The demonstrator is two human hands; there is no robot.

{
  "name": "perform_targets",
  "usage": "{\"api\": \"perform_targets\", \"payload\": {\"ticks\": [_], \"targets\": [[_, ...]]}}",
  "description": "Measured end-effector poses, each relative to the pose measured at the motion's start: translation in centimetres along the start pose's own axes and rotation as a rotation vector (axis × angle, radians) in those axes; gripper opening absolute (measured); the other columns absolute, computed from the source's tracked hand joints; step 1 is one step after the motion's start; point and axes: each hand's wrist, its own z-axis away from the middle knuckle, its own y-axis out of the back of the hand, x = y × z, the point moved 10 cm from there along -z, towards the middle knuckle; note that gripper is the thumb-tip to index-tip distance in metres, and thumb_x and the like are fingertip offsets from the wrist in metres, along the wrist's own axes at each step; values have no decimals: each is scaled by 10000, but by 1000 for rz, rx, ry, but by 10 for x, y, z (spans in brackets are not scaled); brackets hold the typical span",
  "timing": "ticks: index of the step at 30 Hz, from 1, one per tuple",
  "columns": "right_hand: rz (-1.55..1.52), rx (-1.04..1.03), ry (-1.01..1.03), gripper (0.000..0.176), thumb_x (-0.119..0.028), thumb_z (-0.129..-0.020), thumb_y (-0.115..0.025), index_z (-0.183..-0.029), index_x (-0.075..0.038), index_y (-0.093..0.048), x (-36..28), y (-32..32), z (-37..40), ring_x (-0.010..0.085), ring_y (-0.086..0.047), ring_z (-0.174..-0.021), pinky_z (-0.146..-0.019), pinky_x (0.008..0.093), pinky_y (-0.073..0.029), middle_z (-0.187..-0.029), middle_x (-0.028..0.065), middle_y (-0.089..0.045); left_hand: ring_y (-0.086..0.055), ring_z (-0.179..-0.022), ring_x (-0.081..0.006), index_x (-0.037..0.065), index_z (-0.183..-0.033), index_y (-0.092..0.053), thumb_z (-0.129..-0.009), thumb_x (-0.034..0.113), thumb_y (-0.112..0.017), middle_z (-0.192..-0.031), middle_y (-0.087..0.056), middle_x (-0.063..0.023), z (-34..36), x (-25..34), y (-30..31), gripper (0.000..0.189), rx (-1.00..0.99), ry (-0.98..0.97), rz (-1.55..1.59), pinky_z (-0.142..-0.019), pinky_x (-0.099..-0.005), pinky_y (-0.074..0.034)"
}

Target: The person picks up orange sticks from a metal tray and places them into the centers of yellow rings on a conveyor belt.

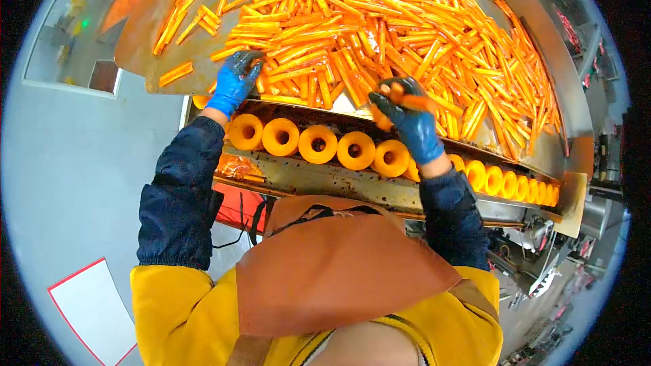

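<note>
A heap of glossy orange sticks, which look like cut carrot, covers a wide metal tray. My left hand, in a blue glove with darkened fingers, rests at the tray's near left edge beside the heap. Its fingers curve with a gap between thumb and forefinger, and nothing shows in them. Above the front edge, my right hand, gloved alike, is closed around several orange sticks, their cut ends sticking out. Below both hands runs a row of orange funnel-like rings with round holes.
A metal ledge lies under the rings, close to my brown apron. Orange scraps sit in a recess at the left. A red-edged white panel is on the grey floor. Machinery and clutter stand at the right.
</note>
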Motion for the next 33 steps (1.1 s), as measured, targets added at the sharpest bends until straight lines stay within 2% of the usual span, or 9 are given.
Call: {"api": "perform_targets", "payload": {"ticks": [2,4,8,14,16,17,24,29,33], "targets": [[-1027,175,-495,163,-17,-760,-696,-905,-21,-621,9,-40,28,211,-602,-706,-650,291,-492,-822,84,-616,-590,-935,-309,108,-953,-653,-785,170,-649,-978,-639,-110,1,5,-6,179,18,-135,-53,-845,-394,-468],[-951,71,-467,175,-4,-767,-686,-928,-26,-621,-1,-77,43,229,-604,-732,-647,304,-494,-844,106,-620,-580,-954,-313,113,-946,-655,-773,175,-663,-985,-639,-109,-1,0,-10,184,-3,-64,-50,-874,-402,-451],[-243,-135,-115,287,-26,-773,-687,-1050,-66,-628,-32,-112,39,274,-615,-833,-733,336,-497,-931,95,-651,-583,-949,-314,110,-952,-659,-758,173,-682,-986,-639,-114,3,4,-3,205,60,-102,-67,-867,-398,-458],[-479,-110,-125,323,-94,-804,-674,-1120,-93,-607,-42,-135,27,286,-613,-900,-762,353,-500,-1025,115,-640,-585,-953,-316,110,-952,-662,-767,190,-673,-980,-641,-122,4,12,4,202,85,-81,-41,-871,-404,-456],[-237,-116,155,316,-136,-820,-662,-1126,-84,-602,-67,-162,24,297,-612,-914,-777,363,-500,-1050,132,-631,-587,-949,-316,108,-941,-660,-768,199,-673,-971,-643,-125,4,6,1,195,77,-77,-56,-871,-403,-456],[-272,-280,-127,316,-185,-840,-640,-1130,-68,-596,-52,-186,25,309,-607,-927,-795,362,-499,-1042,148,-628,-575,-980,-318,104,-974,-655,-786,198,-664,-1012,-633,-128,4,4,-3,210,39,-76,-63,-888,-404,-448],[-488,-218,-101,270,-195,-859,-615,-1087,-51,-611,-64,-190,14,308,-601,-935,-832,371,-484,-1009,161,-633,-559,-1016,-332,93,-1015,-641,-813,251,-632,-1060,-622,-144,7,-5,-10,257,-13,-28,-84,-916,-414,-438],[-367,-415,-233,401,-246,-753,-716,-1072,-27,-610,-49,-250,22,345,-590,-996,-869,383,-473,-1061,198,-619,-590,-943,-314,97,-920,-663,-789,248,-658,-990,-643,-131,6,4,-1,200,83,-89,-110,-851,-405,-471],[-103,-495,-173,344,-210,-781,-697,-1063,-28,-622,-41,-208,30,297,-616,-925,-803,350,-491,-1032,163,-628,-585,-952,-316,94,-928,-659,-796,253,-647,-991,-642,-133,5,5,0,207,82,-89,-79,-857,-404,-462]]}}
